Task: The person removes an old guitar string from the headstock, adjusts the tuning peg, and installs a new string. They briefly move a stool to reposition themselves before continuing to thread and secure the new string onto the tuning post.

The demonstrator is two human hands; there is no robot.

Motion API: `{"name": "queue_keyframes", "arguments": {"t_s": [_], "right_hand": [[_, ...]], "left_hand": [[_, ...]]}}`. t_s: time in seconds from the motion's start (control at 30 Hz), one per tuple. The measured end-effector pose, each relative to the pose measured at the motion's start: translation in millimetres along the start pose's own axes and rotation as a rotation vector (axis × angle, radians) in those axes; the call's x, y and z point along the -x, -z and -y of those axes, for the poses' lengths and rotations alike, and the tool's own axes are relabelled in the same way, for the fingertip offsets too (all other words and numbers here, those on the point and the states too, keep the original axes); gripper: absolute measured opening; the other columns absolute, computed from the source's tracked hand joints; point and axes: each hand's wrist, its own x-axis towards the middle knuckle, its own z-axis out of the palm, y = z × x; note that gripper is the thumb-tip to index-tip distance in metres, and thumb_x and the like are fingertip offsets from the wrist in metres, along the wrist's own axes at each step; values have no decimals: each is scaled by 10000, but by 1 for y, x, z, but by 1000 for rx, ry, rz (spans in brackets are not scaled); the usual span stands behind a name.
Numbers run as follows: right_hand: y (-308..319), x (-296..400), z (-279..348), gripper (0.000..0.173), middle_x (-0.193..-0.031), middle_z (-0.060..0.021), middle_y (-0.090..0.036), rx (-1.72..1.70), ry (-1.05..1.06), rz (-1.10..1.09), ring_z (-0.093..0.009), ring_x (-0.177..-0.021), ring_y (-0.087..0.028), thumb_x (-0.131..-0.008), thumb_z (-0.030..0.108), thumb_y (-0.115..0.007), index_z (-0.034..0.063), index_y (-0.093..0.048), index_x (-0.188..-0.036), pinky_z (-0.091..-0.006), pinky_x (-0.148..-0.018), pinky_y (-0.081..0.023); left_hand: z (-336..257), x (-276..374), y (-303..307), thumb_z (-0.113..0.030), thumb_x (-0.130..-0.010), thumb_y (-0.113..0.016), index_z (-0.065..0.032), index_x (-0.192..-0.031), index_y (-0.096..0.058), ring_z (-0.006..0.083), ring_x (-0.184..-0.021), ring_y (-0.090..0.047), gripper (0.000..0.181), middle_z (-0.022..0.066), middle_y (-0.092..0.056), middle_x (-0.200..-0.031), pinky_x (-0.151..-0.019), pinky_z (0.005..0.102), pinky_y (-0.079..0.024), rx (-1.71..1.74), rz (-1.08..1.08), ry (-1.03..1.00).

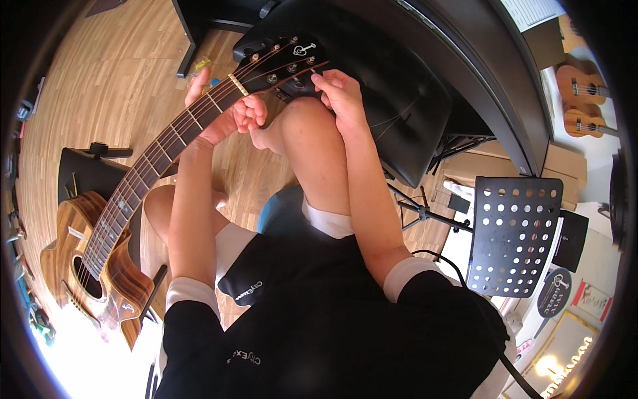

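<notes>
An acoustic guitar [117,294] with a striped wood body and a cutaway lies across from the lower left, its neck [164,144] slanting up to a black headstock [271,64]. My left hand [224,117] is around the neck just below the pale nut [238,85], thumb raised on the far side, fingers curled on the near side. With thumb and forefinger, my right hand [341,95] pinches a tuning peg [315,74] on the headstock's near edge. A string runs along that edge, its end sticking out past the headstock. Metal tuner posts [292,68] stand on its face.
A black padded bench [398,114] lies under the headstock, thin loose strands over it. Beyond stands a dark piano-like cabinet [498,85]. At the right is a perforated music stand [513,239]; ukuleles [580,85] hang behind. A black support [89,172] stands beside the guitar body.
</notes>
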Motion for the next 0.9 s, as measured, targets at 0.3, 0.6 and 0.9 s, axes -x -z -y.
{"name": "queue_keyframes", "arguments": {"t_s": [0.3,0.6,0.9], "right_hand": [[-10,-3,-6,106,-630,-17,-605,316,371,-153,-74,-512,-511,-740,77,-722,24,-638,-778,-227,-515,-416],[-2,-6,-5,166,-724,-36,-622,143,146,-5,-67,-523,-464,-897,164,-656,19,-629,-821,-231,-470,-350],[-2,1,0,286,-657,-20,-551,-113,74,27,-52,-480,-413,-985,240,-535,40,-590,-790,-212,-408,-278]], "left_hand": [[-2,1,3,-849,-757,-235,90,-994,-634,251,-658,-603,1047,259,-636,-841,-532,277,-380,2,81,-5],[-5,2,-3,-798,-802,-228,85,-1009,-639,269,-692,-589,996,278,-649,-899,-647,304,-453,58,151,-19],[-3,1,3,-796,-804,-224,82,-1020,-638,267,-706,-598,994,274,-650,-892,-656,307,-454,-6,171,-17]]}}
